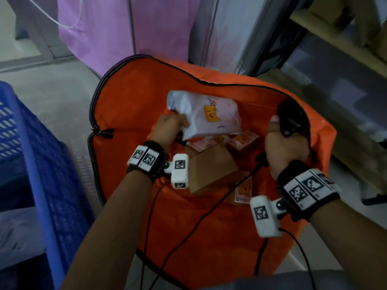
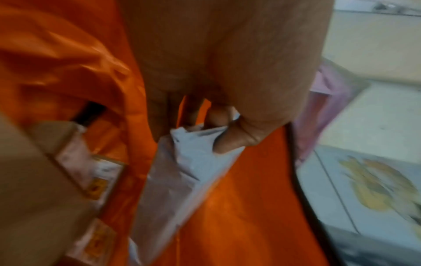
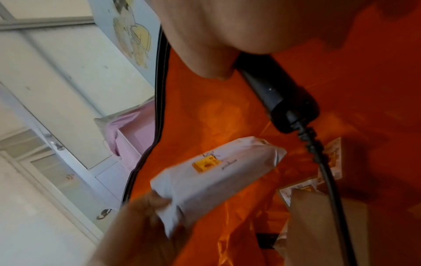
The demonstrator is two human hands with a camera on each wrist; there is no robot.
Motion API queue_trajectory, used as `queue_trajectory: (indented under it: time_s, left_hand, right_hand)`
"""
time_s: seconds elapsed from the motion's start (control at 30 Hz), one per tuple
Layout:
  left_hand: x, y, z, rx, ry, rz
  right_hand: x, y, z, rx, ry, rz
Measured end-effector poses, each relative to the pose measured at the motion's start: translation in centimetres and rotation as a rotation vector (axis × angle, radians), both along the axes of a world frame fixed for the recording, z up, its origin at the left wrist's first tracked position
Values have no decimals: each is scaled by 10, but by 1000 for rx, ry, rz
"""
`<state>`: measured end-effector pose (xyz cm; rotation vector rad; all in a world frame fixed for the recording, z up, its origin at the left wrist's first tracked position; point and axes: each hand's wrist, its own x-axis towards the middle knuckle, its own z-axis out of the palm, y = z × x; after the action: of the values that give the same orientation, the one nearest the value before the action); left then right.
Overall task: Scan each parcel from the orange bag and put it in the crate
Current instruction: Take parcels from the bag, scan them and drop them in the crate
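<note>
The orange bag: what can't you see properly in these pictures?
- Orange bag: how many parcels lie deeper, hidden in the head view under the white parcel and brown box.
- Label print: too blurred to read in every view.
- Blue crate: cut off by the head view's left edge, its inside unseen.
- Scanner: its front is hidden by the right hand.
- Left hand: fingertips hidden behind the parcel.
</note>
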<state>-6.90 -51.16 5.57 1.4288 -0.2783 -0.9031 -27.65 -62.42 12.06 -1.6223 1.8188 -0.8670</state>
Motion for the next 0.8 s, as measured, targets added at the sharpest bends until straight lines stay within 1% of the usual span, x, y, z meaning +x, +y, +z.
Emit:
queue_trajectory:
  time_s: [0.03,0.1,0.13,0.17,0.2,0.27,0.3,0.37,0.43,0.47,0.5,0.53,0.6,0.67,0.7,0.73,0.77,0.8]
  left_hand:
    - [0,6,-20,-17,91,-9]
    - [-7,12,-54,-102,336,-59]
    - [-11,12,-75,-116,418,-57]
    - [-18,11,-96,-49,452,-32]
    - [-25,7,-114,30,457,-35]
    - [-40,-4,-164,206,404,-46]
    - [-51,-5,-174,300,349,-45]
    - [-67,0,-178,430,280,-44]
    - [-73,4,-187,490,239,-12]
    - [-72,4,-195,492,226,13]
    - [-71,4,-199,503,237,5]
    - [-69,4,-202,486,275,-15]
    - [-66,6,-204,377,403,-58]
    - [-62,14,-209,176,572,-72]
    - [-61,18,-212,61,634,-104]
    - [-60,20,-214,-40,638,-182]
    - [-60,21,-217,-30,523,-282]
    - [-64,23,-216,19,368,-342]
  right_hand:
    - [0,0,0,1,-20,-3]
    - [3,2,1,-5,-36,25]
    - [5,3,1,-9,-46,40]
    - [6,4,1,-11,-60,50]
    - [8,5,1,-13,-77,54]
    - [8,6,1,2,-101,46]
    - [7,5,-1,12,-96,42]
    - [6,4,-2,22,-95,47]
    - [5,4,-4,29,-94,48]
    - [5,4,-4,35,-95,52]
    - [6,5,-5,39,-96,58]
    - [6,6,-6,45,-98,64]
    - [8,8,-5,46,-112,66]
    - [8,9,-4,41,-113,74]
    - [7,9,-5,43,-101,81]
    - [8,9,-4,48,-92,87]
    - [8,9,-5,60,-93,86]
    - [9,10,-5,79,-105,86]
